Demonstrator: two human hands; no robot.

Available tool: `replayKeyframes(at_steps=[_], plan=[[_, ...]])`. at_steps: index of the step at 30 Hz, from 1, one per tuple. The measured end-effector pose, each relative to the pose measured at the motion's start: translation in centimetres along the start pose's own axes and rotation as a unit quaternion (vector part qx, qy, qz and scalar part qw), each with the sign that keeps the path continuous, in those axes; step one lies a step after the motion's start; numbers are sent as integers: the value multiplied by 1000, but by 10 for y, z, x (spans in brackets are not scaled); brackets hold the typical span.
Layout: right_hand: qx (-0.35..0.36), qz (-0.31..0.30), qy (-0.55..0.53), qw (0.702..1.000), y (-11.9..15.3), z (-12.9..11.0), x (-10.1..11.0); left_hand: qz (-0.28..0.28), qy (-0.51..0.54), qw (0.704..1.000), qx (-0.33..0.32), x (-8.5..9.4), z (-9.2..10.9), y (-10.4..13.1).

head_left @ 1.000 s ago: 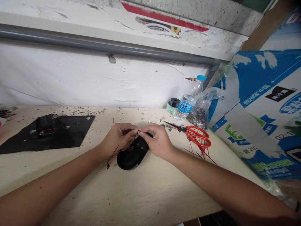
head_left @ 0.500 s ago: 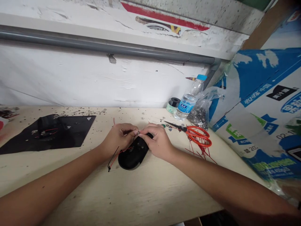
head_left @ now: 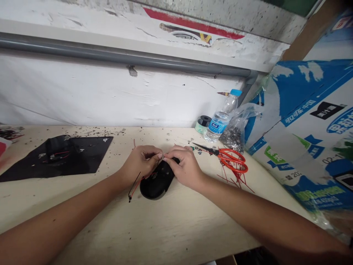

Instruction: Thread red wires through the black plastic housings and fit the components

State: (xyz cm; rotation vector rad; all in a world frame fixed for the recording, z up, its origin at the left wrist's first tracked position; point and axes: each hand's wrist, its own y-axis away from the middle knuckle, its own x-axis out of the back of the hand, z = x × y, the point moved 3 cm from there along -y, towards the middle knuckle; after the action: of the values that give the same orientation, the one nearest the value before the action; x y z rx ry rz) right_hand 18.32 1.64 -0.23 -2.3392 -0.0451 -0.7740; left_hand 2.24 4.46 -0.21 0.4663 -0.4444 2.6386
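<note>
My left hand [head_left: 145, 160] and my right hand [head_left: 183, 164] meet fingertip to fingertip at the far end of a black oval plastic shell [head_left: 154, 186] on the table. Between the fingertips a tiny silvery part [head_left: 163, 156] is pinched, too small to name. The left thumb and forefinger are pressed together on it; the right ones close on it from the other side. A black and a red wire [head_left: 134, 187] come out beside the shell on the left and end in a small dark piece. The palms' undersides are hidden.
Orange-handled scissors [head_left: 231, 159] lie right of my hands over red wire scraps [head_left: 239, 179]. Behind them stand a water bottle [head_left: 217, 125], a tape roll [head_left: 203, 124] and a bag of metal parts [head_left: 234, 135]. A black sheet [head_left: 85, 162] lies left; a carton [head_left: 303, 129] borders the right.
Both hands keep their pinch at the same spot, with only slight finger movement. The whole view has shifted a little; nothing has been picked up or let go.
</note>
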Motion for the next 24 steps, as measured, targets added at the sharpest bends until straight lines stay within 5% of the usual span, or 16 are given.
replayKeyframes(at_steps=[7,16,19,24], plan=[[-18,20,-7,1000,-1,3,7,-4,127,990,59,-2,-4,1],[-33,-195,140,970,-1,-3,21,34,135,989,45,4,-7,-1],[-44,-202,103,973,-3,2,19,21,130,991,11,7,-4,-3],[-122,-157,-85,976,-2,20,13,23,177,982,53,10,-5,-4]])
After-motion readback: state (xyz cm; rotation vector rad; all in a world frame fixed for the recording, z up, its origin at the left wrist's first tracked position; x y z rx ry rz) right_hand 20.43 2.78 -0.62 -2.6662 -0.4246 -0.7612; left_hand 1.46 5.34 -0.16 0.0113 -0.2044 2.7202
